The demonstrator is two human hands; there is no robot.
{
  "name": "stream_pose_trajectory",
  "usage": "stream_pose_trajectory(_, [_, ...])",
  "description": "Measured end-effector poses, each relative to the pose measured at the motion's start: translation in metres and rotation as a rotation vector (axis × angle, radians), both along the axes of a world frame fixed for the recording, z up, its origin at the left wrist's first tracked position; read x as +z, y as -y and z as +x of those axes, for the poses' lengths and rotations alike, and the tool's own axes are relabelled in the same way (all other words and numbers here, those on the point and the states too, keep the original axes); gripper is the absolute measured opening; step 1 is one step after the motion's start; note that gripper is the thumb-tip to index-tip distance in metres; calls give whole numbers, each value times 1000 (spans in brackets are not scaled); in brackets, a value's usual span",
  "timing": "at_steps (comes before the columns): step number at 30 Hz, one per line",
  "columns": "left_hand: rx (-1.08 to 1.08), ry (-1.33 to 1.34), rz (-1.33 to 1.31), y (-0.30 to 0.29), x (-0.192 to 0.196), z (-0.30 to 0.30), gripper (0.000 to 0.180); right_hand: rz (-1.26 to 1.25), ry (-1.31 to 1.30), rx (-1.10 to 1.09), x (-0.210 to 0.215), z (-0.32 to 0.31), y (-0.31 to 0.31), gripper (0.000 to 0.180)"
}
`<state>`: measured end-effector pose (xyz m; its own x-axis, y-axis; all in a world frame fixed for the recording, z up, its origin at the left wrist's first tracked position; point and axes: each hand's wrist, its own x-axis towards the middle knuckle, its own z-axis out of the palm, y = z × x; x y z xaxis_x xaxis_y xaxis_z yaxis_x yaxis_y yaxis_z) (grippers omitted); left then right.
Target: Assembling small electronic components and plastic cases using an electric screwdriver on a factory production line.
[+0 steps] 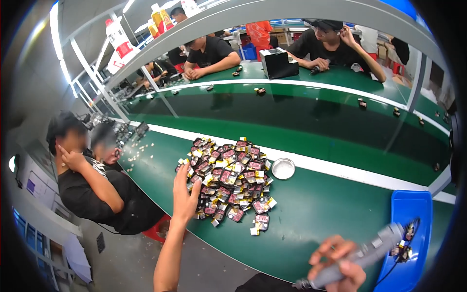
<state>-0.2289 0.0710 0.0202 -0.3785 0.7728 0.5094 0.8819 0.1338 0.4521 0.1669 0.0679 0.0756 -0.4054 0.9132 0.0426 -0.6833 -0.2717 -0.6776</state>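
Across from you a small metal bowl (283, 168) sits on the green bench (311, 204). A black box (278, 63) stands on the far side, and bottles (160, 18) line the overhead rail.

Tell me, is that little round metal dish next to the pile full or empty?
Empty, as far as it shows: the metal dish sits upright on the green table beside the pile of small parts, and only its bare shiny bottom shows.

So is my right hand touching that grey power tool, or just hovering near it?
Touching. The head view shows the right hand with fingers wrapped around the grey power tool, with no gap visible.
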Motion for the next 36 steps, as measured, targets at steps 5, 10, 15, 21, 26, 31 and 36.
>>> stream_pose_trajectory(5, [137,143,127,54,-18,16,56,-323,-51,30,-31,-37,-45,34])
stream_pose_trajectory(10, [123,330,173,48,-30,20,52,-325,54,-119,-43,-42,-59,49])
stream_pose_trajectory(15, [106,440,265,52,-44,9,48,-362,283,-237,-39,-23,-57,72])
stream_pose_trajectory(21, [113,454,285,53,-45,11,46,-360,399,-71,-49,14,-86,63])
stream_pose_trajectory(26, [103,483,279,50,-46,18,46,-449,310,-87,-57,28,-88,65])
stream_pose_trajectory(31, [123,438,287,52,-45,17,45,-473,193,-13,-62,36,-84,70])
stream_pose_trajectory(36, [139,389,254,56,-42,15,46,-444,233,41,-65,39,-81,63])
